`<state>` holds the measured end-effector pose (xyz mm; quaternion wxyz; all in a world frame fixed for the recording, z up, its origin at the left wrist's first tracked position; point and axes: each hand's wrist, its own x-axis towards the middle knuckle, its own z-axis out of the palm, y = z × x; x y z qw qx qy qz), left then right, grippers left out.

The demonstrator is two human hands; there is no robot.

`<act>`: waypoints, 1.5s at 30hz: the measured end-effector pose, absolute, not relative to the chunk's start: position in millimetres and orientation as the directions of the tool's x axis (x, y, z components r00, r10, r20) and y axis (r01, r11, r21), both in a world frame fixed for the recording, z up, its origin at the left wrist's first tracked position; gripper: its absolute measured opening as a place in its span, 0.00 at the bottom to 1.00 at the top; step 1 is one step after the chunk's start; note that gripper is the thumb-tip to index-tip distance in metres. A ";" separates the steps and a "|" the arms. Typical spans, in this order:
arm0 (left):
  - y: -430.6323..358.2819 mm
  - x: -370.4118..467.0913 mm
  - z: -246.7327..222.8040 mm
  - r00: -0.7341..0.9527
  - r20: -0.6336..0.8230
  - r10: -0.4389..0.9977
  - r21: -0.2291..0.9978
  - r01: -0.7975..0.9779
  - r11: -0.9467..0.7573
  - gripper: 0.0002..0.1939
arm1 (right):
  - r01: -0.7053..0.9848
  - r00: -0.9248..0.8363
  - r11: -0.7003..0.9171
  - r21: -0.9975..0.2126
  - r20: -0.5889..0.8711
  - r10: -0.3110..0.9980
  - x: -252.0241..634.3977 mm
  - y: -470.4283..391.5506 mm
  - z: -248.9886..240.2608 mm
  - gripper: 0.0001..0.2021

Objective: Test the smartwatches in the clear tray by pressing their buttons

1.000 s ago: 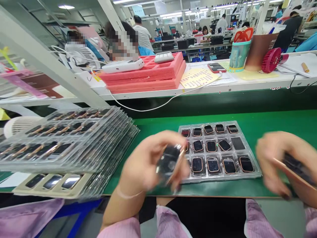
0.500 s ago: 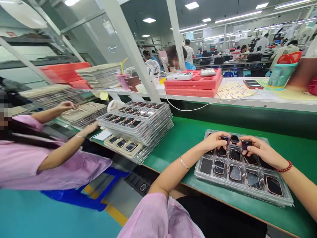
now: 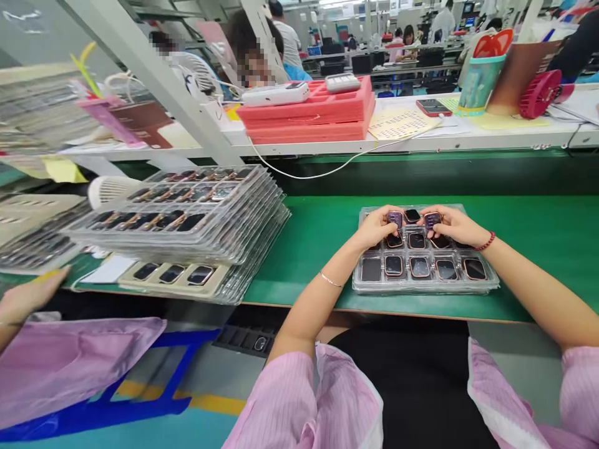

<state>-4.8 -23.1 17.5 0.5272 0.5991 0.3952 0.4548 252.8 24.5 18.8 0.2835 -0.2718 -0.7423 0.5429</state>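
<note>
Each of my hands pinches one small squarish watch case above a clear plastic tray on the green bench. My left hand is closed on a watch case over the tray's back-left part. In my right hand a second watch case is held by its edges. Between the hands a dark-screened watch case lies in a back pocket. More watch cases with dark faces and copper-coloured rims fill the front rows. A front-left pocket holds no case. My fingers hide part of the back row.
Left on the bench stands a tall stack of clear trays full of watch cases. A co-worker's hand is at far left. Red foam trays, a phone and a teal cup are on the white shelf. A white cable hangs below it.
The view has swung right and levelled, so the tray and my hands appear further left and higher. Both hands still hold their watch cases. Less of the co-worker shows.
</note>
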 end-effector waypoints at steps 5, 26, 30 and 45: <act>-25.1 -4.3 17.1 0.247 0.135 0.959 0.989 0.018 -0.144 0.23 | 0.109 -0.680 0.250 -0.962 0.111 0.725 252.1 25.1 17.6 0.24; -6.0 -13.3 -2.7 0.241 0.124 0.963 0.990 -0.102 -0.101 0.34 | -0.117 -0.544 -0.143 -0.983 -0.057 0.837 264.3 32.2 25.1 0.24; -0.2 -11.7 -7.4 0.200 0.135 0.970 0.990 -0.057 -0.126 0.32 | -0.074 -0.561 -0.056 -0.996 -0.004 0.828 264.8 41.5 23.2 0.19; -11.0 -16.0 13.6 0.278 0.108 0.954 0.992 -0.091 -0.086 0.19 | -0.122 -0.696 0.061 -0.991 0.130 0.706 255.7 39.0 33.2 0.21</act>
